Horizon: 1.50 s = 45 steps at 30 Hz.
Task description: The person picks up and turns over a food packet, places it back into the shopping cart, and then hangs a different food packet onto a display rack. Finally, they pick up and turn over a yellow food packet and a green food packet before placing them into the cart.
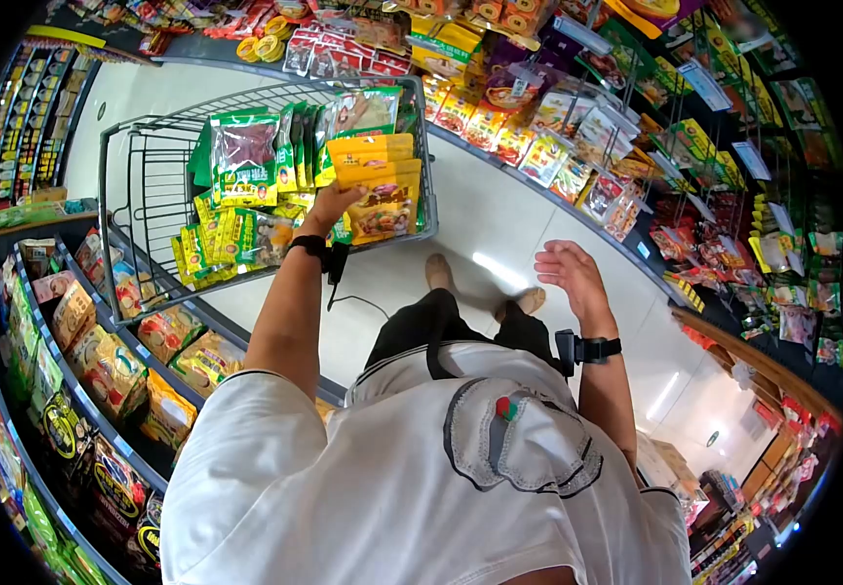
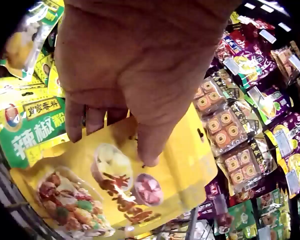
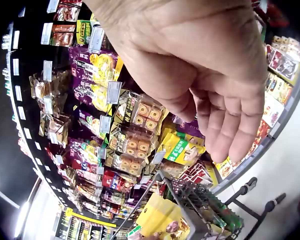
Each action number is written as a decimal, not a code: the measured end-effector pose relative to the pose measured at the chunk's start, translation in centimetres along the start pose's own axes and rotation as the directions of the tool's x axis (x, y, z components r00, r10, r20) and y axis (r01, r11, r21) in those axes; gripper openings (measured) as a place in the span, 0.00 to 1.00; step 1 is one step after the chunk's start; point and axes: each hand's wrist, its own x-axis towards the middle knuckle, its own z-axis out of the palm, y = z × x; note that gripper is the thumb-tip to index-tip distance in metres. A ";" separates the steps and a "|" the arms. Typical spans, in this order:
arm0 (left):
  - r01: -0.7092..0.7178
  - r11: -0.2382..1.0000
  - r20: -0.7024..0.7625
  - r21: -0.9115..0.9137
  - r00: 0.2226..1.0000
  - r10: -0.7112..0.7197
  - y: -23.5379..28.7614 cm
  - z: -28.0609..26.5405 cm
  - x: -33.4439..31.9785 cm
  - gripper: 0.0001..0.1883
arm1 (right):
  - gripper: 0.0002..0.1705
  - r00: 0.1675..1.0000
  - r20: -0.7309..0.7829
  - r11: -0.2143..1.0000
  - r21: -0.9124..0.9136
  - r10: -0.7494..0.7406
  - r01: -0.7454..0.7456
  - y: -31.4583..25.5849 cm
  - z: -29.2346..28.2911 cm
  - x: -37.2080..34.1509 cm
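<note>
In the head view the left hand (image 1: 329, 207) is over the cart's near right part, holding a yellow food pouch (image 1: 383, 210). The left wrist view shows that hand (image 2: 135, 65) with its thumb on the front of the yellow pouch (image 2: 185, 175) and its fingers going behind the top edge. A green-and-yellow packet (image 2: 35, 125) lies beside it. The right hand (image 1: 575, 278) is raised in the air to the right of the cart, fingers loosely bent, holding nothing; in the right wrist view this hand (image 3: 205, 75) has its palm showing.
A grey wire shopping cart (image 1: 149, 132) holds several green and yellow packets (image 1: 246, 161). Shelves of hanging and stacked packets (image 1: 538, 146) curve along the top and right. Another shelf unit (image 1: 80, 390) stands at the left, close to the cart. Pale floor (image 1: 499, 210) shows between.
</note>
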 end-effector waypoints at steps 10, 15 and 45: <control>-0.144 0.976 -0.073 0.164 0.985 0.157 8.3 1.3 -7.4 0.20 | 0.19 0.995 0.092 0.994 -0.094 -0.047 0.056 -1.5 2.9 1.1; -0.224 0.957 -0.129 -0.185 0.971 0.202 16.7 1.3 -10.4 0.21 | 0.27 0.915 0.288 0.933 -0.139 -0.282 0.331 -5.2 7.9 1.9; -0.096 0.818 0.188 -0.568 0.952 0.242 19.6 18.9 -10.5 0.24 | 0.25 0.969 0.077 0.936 0.287 -0.236 0.205 -5.7 5.7 -1.7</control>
